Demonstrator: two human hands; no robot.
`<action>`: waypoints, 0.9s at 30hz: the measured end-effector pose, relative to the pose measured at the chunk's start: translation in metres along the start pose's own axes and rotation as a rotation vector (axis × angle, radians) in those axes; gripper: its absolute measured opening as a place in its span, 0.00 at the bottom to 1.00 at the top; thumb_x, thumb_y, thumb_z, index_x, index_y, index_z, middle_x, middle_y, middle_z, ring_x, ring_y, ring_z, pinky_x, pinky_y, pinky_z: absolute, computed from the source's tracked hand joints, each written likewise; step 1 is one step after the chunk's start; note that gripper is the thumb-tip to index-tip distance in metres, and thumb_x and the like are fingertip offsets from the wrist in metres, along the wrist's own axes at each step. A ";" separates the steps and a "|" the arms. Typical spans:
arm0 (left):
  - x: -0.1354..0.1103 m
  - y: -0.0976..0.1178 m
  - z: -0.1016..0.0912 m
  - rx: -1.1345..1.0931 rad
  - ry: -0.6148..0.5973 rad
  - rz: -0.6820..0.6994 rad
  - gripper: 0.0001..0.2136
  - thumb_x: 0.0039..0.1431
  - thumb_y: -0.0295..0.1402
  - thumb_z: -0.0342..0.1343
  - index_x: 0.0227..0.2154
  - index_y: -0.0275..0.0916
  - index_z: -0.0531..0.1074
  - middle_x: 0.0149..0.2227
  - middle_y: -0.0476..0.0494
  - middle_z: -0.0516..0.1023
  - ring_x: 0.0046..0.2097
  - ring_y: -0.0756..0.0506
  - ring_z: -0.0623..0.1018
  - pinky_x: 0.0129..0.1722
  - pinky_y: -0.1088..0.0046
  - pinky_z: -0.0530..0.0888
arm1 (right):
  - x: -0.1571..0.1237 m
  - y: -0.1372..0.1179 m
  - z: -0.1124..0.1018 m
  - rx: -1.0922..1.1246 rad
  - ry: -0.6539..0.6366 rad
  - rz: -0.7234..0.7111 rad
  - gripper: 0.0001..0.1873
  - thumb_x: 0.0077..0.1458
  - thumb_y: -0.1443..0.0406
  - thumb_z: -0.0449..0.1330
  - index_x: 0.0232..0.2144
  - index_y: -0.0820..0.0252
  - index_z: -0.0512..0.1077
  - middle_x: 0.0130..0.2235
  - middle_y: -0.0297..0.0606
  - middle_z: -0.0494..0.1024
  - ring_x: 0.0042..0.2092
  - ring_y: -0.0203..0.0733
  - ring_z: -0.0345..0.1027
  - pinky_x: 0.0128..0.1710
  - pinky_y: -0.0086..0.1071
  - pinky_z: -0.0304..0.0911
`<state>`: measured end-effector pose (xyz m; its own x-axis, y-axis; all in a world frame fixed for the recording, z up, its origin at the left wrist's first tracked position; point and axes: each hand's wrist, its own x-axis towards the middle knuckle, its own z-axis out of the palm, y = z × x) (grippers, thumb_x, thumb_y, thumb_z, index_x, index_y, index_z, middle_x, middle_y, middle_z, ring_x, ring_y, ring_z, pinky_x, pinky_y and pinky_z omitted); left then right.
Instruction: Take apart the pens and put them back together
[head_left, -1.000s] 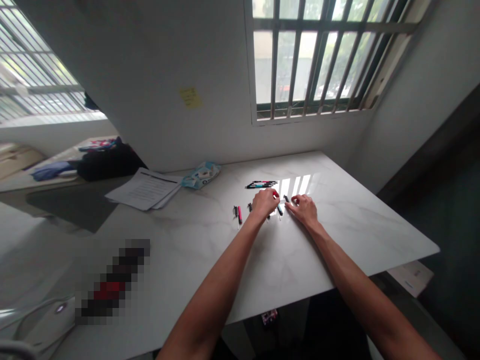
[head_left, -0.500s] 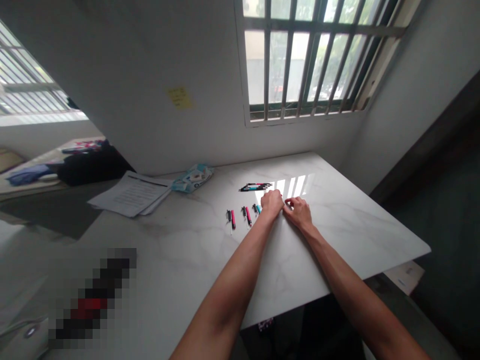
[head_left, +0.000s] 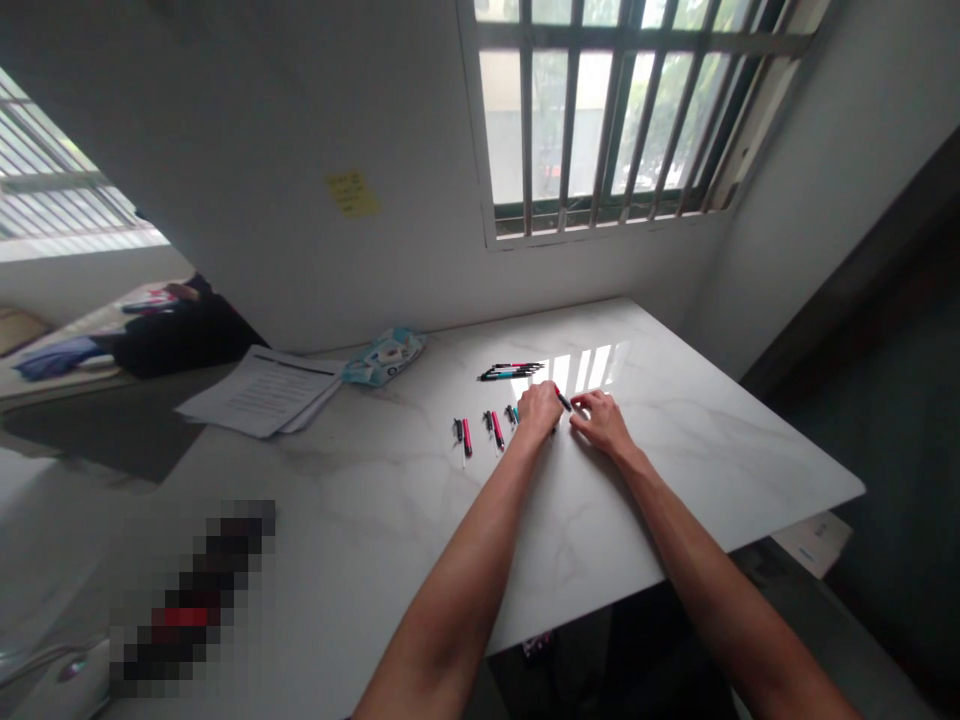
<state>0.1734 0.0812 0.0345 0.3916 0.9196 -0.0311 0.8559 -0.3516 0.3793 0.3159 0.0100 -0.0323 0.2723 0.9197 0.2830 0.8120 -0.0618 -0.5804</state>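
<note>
From where I stand, the nearest thing on the white table [head_left: 390, 550], far left of the bundle of pens [head_left: 511, 372], is a dark object [head_left: 199, 590] so blocked out that I can't say what it is. Closer to the bundle, on its near side, pen parts lie in small sets: a first pink barrel [head_left: 467, 437] beside a black piece [head_left: 457, 430], then a second pink barrel [head_left: 497, 430], each with a thin pale rod poking out below. The gaps look deliberate, probably to stop the sets mixing. A blue barrel [head_left: 515, 415] is half lost behind the left hand [head_left: 538, 408], which may cover more.

Near and to the right of the bundle, that hand seems closed on a red-and-black pen piece [head_left: 564, 400], angled towards the right hand [head_left: 602, 420], perhaps to bring its end within reach. The right fingers are curled; I can't tell whether they grip anything. The bundle's pens overlap, so I can't count them. Left of it sit a wipes packet [head_left: 385, 357] and, beyond that, papers [head_left: 259, 392] too small to read.
</note>
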 end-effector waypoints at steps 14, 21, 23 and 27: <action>-0.001 0.002 0.006 -0.020 -0.022 0.028 0.16 0.65 0.31 0.54 0.52 0.44 0.79 0.50 0.33 0.83 0.51 0.37 0.81 0.49 0.66 0.73 | -0.001 0.003 0.002 0.004 0.001 -0.021 0.17 0.53 0.65 0.62 0.46 0.55 0.82 0.45 0.41 0.78 0.47 0.47 0.69 0.54 0.38 0.61; -0.012 0.005 -0.005 -0.241 0.031 0.098 0.22 0.65 0.36 0.56 0.61 0.39 0.72 0.49 0.37 0.83 0.52 0.36 0.79 0.52 0.63 0.72 | 0.001 0.009 0.004 0.041 0.025 -0.034 0.18 0.54 0.62 0.62 0.48 0.56 0.80 0.43 0.41 0.79 0.46 0.48 0.70 0.55 0.41 0.62; -0.019 0.001 -0.013 -0.386 0.061 0.115 0.19 0.70 0.36 0.47 0.59 0.39 0.73 0.51 0.37 0.81 0.53 0.38 0.78 0.54 0.63 0.72 | 0.001 0.011 0.004 0.051 0.030 -0.039 0.18 0.55 0.62 0.62 0.48 0.56 0.80 0.42 0.41 0.79 0.45 0.47 0.71 0.55 0.41 0.62; -0.042 -0.018 -0.028 -0.615 0.213 0.123 0.18 0.69 0.28 0.43 0.50 0.38 0.78 0.51 0.38 0.80 0.51 0.42 0.78 0.54 0.66 0.72 | -0.001 0.011 0.000 0.088 0.043 -0.052 0.18 0.55 0.62 0.63 0.48 0.57 0.81 0.41 0.41 0.79 0.43 0.46 0.72 0.56 0.42 0.63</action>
<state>0.1321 0.0538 0.0547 0.3447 0.9158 0.2062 0.4351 -0.3505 0.8294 0.3250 0.0081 -0.0391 0.2544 0.9032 0.3457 0.7776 0.0216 -0.6284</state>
